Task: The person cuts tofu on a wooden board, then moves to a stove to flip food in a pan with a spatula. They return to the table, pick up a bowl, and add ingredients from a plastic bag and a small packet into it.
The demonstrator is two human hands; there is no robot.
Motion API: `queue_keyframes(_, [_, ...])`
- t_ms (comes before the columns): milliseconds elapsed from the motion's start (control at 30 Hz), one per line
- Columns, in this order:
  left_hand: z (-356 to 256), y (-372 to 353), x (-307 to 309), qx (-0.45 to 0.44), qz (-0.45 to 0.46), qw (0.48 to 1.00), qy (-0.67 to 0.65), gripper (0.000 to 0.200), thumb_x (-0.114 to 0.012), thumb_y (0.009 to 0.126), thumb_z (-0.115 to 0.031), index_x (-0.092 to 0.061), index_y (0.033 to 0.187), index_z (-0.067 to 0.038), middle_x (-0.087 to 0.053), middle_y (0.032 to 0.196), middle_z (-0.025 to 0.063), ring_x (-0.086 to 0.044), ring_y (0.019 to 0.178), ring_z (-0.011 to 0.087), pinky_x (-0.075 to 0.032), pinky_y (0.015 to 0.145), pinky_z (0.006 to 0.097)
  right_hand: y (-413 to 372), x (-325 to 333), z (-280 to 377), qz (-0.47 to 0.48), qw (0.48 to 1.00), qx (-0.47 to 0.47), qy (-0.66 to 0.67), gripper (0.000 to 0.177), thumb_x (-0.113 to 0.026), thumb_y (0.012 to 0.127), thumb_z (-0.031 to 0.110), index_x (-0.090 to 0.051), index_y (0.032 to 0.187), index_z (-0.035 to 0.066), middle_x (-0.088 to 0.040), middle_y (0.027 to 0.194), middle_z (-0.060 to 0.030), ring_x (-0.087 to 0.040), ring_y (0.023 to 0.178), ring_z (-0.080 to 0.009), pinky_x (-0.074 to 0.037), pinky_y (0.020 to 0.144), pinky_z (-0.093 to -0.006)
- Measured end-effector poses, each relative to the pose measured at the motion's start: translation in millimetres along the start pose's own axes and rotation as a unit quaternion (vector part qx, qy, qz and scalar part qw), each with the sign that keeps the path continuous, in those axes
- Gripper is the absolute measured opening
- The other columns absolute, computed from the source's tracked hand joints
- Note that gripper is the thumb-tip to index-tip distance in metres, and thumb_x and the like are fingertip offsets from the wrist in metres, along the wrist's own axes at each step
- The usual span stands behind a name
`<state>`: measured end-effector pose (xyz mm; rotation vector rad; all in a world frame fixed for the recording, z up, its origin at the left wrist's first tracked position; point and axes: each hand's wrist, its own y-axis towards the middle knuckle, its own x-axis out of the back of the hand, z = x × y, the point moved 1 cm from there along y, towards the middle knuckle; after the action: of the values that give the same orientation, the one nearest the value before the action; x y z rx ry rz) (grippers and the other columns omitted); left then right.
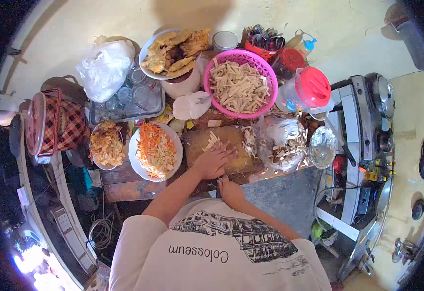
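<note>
My left hand [214, 160] lies on the wooden cutting board [197, 140] with its fingers stretched out. Pale cut strips [212, 141] sit just beyond it, and more pieces [249, 140] are at the board's right side. Close to the table's front edge, my right hand [231, 191] is closed round something narrow and dark, too small to make out. Left of the board is a white plate [133, 157] of shredded orange and pale food. A pink basket [273, 92] full of pale strips stands behind the board.
Scraps in a plastic bag [265, 145] and a foil-like bowl [322, 145] lie to the right. A red-lidded jug [314, 87], a bowl of fried food [106, 145], a tray of glasses [124, 115] and a plaid container [61, 123] surround the work area. A stove [365, 116] stands far right.
</note>
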<state>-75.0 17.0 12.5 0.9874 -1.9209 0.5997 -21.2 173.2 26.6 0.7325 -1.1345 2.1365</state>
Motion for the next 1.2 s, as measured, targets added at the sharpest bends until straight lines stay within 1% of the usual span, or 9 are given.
queue_keyframes(233, [1, -6, -3, -0.024, -0.022, 0.999, -0.008, 0.074, -0.051, 0.069, -0.024, -0.032, 0.139, -0.010, -0.027, 0.147, 0.0085, -0.024, 0.136, 0.0315, -0.013, 0.111, 0.0497, -2, -4, 1, 0.009, 1.000, 0.002, 0.005, 0.034, -0.041, 0.093, 0.032, -0.045, 0.103, 0.000, -0.061, 0.070, -0.0263, -0.060, 0.064, -0.0428, -0.048, 0.056, -0.0515])
queue_keyframes(333, [-1, -1, 2, -0.015, -0.037, 0.998, 0.044, 0.068, -0.048, 0.078, -0.026, -0.027, 0.141, -0.012, -0.028, 0.146, 0.0101, -0.020, 0.136, 0.0321, -0.014, 0.112, 0.0452, 5, -7, -7, -0.001, 0.999, 0.006, 0.051, 0.035, -0.039, 0.094, 0.033, -0.046, 0.101, -0.001, -0.060, 0.072, -0.0285, -0.059, 0.070, -0.0461, -0.046, 0.062, -0.0539])
queue_keyframes(433, [-13, -5, 10, 0.135, -0.148, 0.975, -0.091, 0.059, -0.051, 0.081, -0.027, -0.036, 0.135, -0.010, -0.039, 0.137, 0.0146, -0.032, 0.129, 0.0353, -0.021, 0.109, 0.0461, 5, 0, -8, -0.011, 0.996, 0.007, 0.089, 0.036, -0.037, 0.095, 0.033, -0.048, 0.099, -0.001, -0.059, 0.076, -0.0299, -0.057, 0.075, -0.0486, -0.044, 0.068, -0.0552])
queue_keyframes(533, [-28, -40, 27, 0.199, -0.332, 0.920, -0.054, 0.045, -0.056, 0.081, -0.026, -0.049, 0.122, -0.008, -0.052, 0.119, 0.0149, -0.045, 0.115, 0.0344, -0.030, 0.101, 0.0462, 4, 1, -8, -0.035, 0.992, 0.011, 0.125, 0.037, -0.037, 0.095, 0.033, -0.050, 0.098, -0.001, -0.059, 0.077, -0.0299, -0.056, 0.077, -0.0486, -0.043, 0.069, -0.0548])
queue_keyframes(633, [-36, -71, 18, 0.291, -0.332, 0.897, 0.021, 0.036, -0.062, 0.077, -0.025, -0.056, 0.108, -0.008, -0.057, 0.105, 0.0096, -0.051, 0.099, 0.0296, -0.035, 0.091, 0.0438, 4, 4, -10, -0.041, 0.989, 0.006, 0.144, 0.037, -0.037, 0.095, 0.034, -0.050, 0.097, 0.000, -0.059, 0.078, -0.0296, -0.056, 0.078, -0.0481, -0.043, 0.068, -0.0537])
queue_keyframes(767, [-37, -84, 4, 0.298, -0.305, 0.901, 0.085, 0.037, -0.065, 0.074, -0.026, -0.058, 0.105, -0.009, -0.058, 0.105, 0.0058, -0.051, 0.098, 0.0253, -0.036, 0.087, 0.0416, 0, 9, -2, -0.026, 0.987, 0.026, 0.157, 0.040, -0.037, 0.095, 0.036, -0.051, 0.095, -0.001, -0.059, 0.080, -0.0295, -0.056, 0.079, -0.0480, -0.042, 0.068, -0.0527])
queue_keyframes(867, [-36, -85, -3, 0.309, -0.290, 0.900, 0.101, 0.038, -0.066, 0.072, -0.027, -0.058, 0.104, -0.009, -0.058, 0.104, 0.0046, -0.050, 0.098, 0.0245, -0.036, 0.088, 0.0410, 3, 2, -7, 0.002, 0.991, 0.016, 0.131, 0.046, -0.034, 0.096, 0.039, -0.051, 0.108, -0.001, -0.059, 0.089, -0.0315, -0.057, 0.086, -0.0476, -0.044, 0.077, -0.0538])
queue_keyframes(967, [-34, -84, -5, 0.314, -0.275, 0.903, 0.103, 0.038, -0.067, 0.072, -0.028, -0.059, 0.104, -0.010, -0.058, 0.104, 0.0040, -0.050, 0.098, 0.0240, -0.036, 0.088, 0.0406, 1, 8, -2, 0.031, 0.991, 0.005, 0.129, 0.046, -0.034, 0.096, 0.039, -0.051, 0.108, -0.002, -0.059, 0.091, -0.0322, -0.056, 0.088, -0.0476, -0.043, 0.078, -0.0535])
queue_keyframes(1200, [-31, -85, -10, 0.312, -0.275, 0.904, 0.102, 0.040, -0.068, 0.071, -0.028, -0.059, 0.107, -0.011, -0.058, 0.106, 0.0023, -0.050, 0.099, 0.0231, -0.035, 0.088, 0.0401, 1, 9, 1, 0.018, 0.992, 0.005, 0.124, 0.045, -0.034, 0.096, 0.038, -0.051, 0.107, -0.002, -0.059, 0.089, -0.0315, -0.057, 0.085, -0.0479, -0.044, 0.075, -0.0542])
